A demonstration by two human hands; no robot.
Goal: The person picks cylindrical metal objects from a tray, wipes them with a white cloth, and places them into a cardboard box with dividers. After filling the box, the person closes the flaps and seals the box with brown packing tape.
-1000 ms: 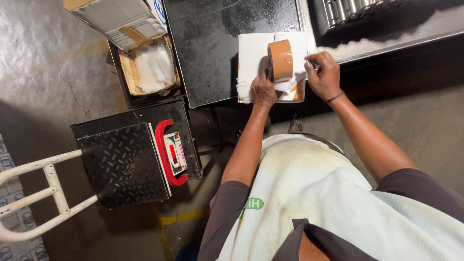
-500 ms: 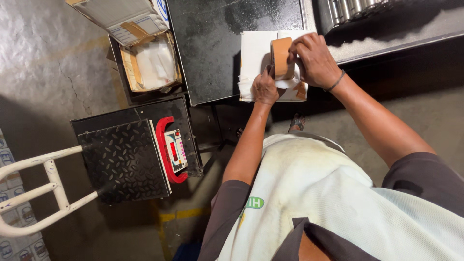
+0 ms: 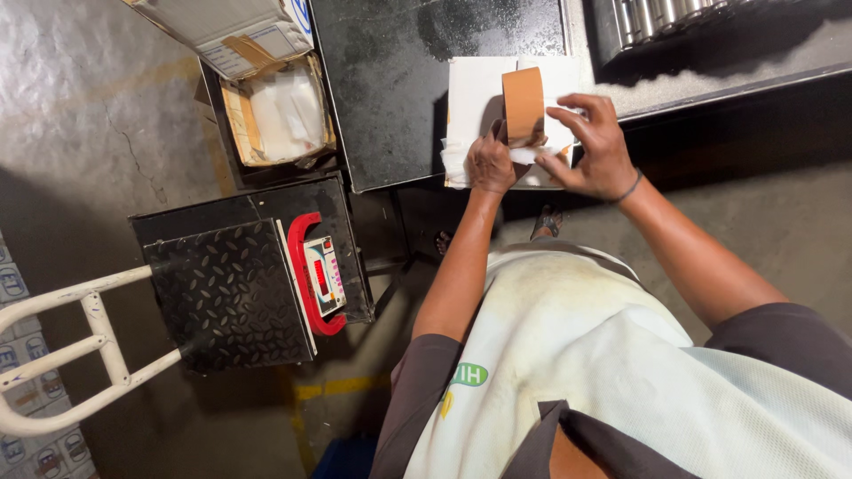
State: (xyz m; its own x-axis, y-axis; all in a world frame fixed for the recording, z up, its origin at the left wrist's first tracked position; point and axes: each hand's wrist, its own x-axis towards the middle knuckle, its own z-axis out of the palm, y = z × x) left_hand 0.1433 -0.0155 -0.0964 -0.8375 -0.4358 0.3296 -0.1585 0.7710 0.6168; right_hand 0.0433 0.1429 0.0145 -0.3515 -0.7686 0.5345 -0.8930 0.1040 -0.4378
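Two hands at a roll of tape

Both hands work over a white box [image 3: 475, 89] at the near edge of the dark table [image 3: 399, 80]. Left hand [image 3: 491, 161]: arm stretched straight forward, fingers curled, gripping the lower edge of a brown tape roll [image 3: 524, 105] that stands on edge atop the box. Right hand [image 3: 590, 146]: elbow bent, wrist angled inward, fingers spread and lightly curved, fingertips [image 3: 557, 113] touching the box just beside the roll; it holds nothing that can be made out. A dark band sits on that wrist. Left of the table, an open carton [image 3: 277, 115] with white contents. Nearer, a black platform scale [image 3: 235, 293] on the floor, beside a white trolley handle [image 3: 80, 355].
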